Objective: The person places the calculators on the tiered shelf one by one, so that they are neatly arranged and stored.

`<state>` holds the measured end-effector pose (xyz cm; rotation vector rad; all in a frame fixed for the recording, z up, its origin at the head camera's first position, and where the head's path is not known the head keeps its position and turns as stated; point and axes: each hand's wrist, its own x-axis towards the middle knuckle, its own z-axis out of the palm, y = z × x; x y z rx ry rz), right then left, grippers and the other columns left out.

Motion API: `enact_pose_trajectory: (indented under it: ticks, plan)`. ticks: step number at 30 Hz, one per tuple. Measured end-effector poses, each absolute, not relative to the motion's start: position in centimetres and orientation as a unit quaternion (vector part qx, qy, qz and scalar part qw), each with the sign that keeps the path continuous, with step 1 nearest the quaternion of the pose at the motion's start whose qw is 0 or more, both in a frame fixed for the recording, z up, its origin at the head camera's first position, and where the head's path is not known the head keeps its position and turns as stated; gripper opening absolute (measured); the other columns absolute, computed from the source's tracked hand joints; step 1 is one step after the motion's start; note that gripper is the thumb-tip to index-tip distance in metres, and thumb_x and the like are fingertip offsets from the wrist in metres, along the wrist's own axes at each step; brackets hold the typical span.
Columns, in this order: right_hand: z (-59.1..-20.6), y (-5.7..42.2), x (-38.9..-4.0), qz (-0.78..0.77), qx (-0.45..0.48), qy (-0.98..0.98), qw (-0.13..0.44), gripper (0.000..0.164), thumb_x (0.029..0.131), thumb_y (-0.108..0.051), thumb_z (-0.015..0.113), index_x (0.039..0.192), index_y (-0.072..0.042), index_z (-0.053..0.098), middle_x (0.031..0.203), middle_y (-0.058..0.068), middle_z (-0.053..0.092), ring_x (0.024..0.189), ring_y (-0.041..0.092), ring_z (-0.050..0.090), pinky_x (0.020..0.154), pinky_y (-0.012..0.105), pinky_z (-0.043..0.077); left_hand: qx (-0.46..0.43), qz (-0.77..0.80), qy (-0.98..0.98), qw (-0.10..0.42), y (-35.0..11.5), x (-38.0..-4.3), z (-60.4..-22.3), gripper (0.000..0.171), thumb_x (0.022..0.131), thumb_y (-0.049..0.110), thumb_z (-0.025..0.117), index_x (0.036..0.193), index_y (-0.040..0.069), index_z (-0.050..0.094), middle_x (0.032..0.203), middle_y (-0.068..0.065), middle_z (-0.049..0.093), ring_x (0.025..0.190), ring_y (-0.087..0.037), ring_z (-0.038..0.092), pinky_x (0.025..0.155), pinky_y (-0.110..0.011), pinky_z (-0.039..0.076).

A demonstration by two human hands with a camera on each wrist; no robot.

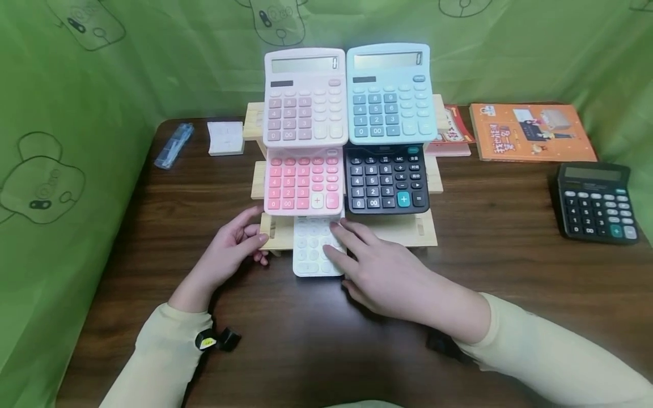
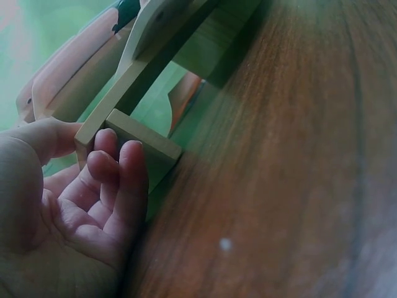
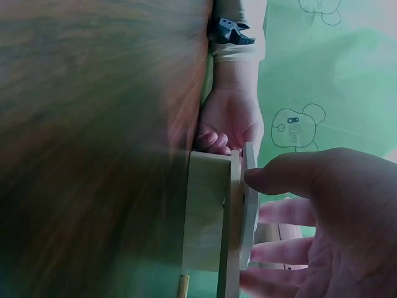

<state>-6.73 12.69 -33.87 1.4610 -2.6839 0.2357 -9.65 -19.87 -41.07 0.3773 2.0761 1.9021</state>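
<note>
A white calculator (image 1: 308,249) lies on the lowest tier of a wooden rack (image 1: 393,232), its near end jutting past the front board. My right hand (image 1: 382,272) reaches over it from the right, extended fingertips on its keys and right edge; the thumb (image 3: 276,177) touches it in the right wrist view. With thumb and curled fingers, my left hand (image 1: 232,243) grips the rack's lower left corner, thumb along the board (image 2: 90,133). Higher tiers hold a pale pink calculator (image 1: 303,99), a light blue one (image 1: 393,96), a pink one (image 1: 301,181) and a black one (image 1: 388,181).
On the dark wooden table (image 1: 484,238), another black calculator (image 1: 597,204) lies at the right. An orange book (image 1: 533,131) lies at the back right. Left of the rack are a white paper pad (image 1: 226,137) and a blue packet (image 1: 174,146). Green cloth (image 1: 204,51) hangs around.
</note>
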Motion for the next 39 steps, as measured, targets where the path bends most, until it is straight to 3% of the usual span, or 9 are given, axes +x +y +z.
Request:
enact_pose_trajectory:
  ticks: [4,10,17,29,39]
  plan:
    - [-34.3,12.5,-7.0,0.078,0.481,-0.872,0.044,0.060,0.086,-0.034,0.067,0.140,-0.014,0.050,0.149,0.020,0.036,0.140,0.038,0.027,0.093,0.048,0.051,0.135,0.668,0.717,0.150,-19.7,-10.1,-41.2,0.052,0.099,0.009,0.056,0.147,0.009,0.035,0.092,-0.023,0.065,0.062,-0.030,0.061,0.058,-0.045,0.058]
    - [-34.9,12.1,-7.1,0.079,0.477,-0.874,0.041,0.070,0.086,-0.036,0.067,0.146,-0.012,0.042,0.152,0.022,0.030,0.140,0.040,0.026,0.109,0.048,0.035,0.147,0.678,0.704,0.150,-19.6,-10.4,-41.3,0.052,0.098,0.006,0.055,0.146,0.007,0.035,0.091,-0.024,0.065,0.061,-0.027,0.060,0.057,-0.045,0.058]
    - [-35.1,11.8,-7.3,0.091,0.473,-0.875,0.050,0.072,0.085,-0.037,0.069,0.147,-0.015,0.042,0.154,0.018,0.030,0.140,0.037,0.028,0.109,0.048,0.036,0.160,0.664,0.715,0.150,-19.5,-10.7,-40.7,0.053,0.099,0.007,0.055,0.147,0.009,0.034,0.094,-0.023,0.065,0.063,-0.029,0.062,0.056,-0.044,0.058]
    - [-35.8,11.7,-7.6,0.109,0.492,-0.862,0.064,0.077,0.082,-0.038,0.071,0.148,-0.013,0.039,0.156,0.018,0.024,0.143,0.035,0.020,0.116,0.043,0.021,0.171,0.659,0.716,0.154,-19.1,-11.2,-40.3,0.052,0.099,0.006,0.054,0.147,0.009,0.034,0.091,-0.023,0.065,0.061,-0.031,0.061,0.055,-0.042,0.057]
    - [-36.0,11.4,-8.0,0.108,0.515,-0.850,0.034,0.072,0.085,-0.031,0.067,0.150,-0.016,0.037,0.157,0.015,0.023,0.144,0.033,0.018,0.117,0.043,0.020,0.137,0.667,0.718,0.144,-19.7,-9.8,-41.4,0.051,0.099,0.005,0.054,0.146,0.007,0.034,0.097,-0.021,0.066,0.060,-0.030,0.062,0.055,-0.037,0.057]
